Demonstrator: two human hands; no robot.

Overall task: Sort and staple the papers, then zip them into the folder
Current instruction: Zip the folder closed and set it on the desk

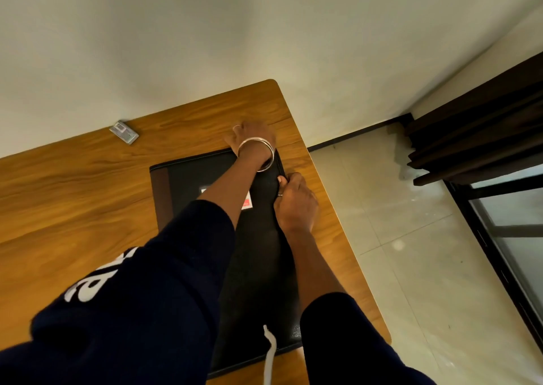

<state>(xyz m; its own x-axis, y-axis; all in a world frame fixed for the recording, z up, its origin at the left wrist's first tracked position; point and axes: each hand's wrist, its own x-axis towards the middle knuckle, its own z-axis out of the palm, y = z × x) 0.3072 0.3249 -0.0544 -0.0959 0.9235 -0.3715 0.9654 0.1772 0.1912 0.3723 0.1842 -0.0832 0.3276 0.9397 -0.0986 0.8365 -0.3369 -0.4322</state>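
sleeves (164,296): dark, both forearms reach out over the folder
folder (188,176): black, closed, flat on the table near its right edge
right hand (295,202): at folder's right edge, fingers curled, pinching something small there; looks like the zip pull, too small to be sure
left hand (252,136): at folder's far right corner, bangles (258,154) on wrist; fingers hidden, can't tell the grip
stapler (124,132): small, silver, far left on table, well apart from folder
table (73,193): wood

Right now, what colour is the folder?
Black folder with a brown strip along its left edge; the head view shows it.
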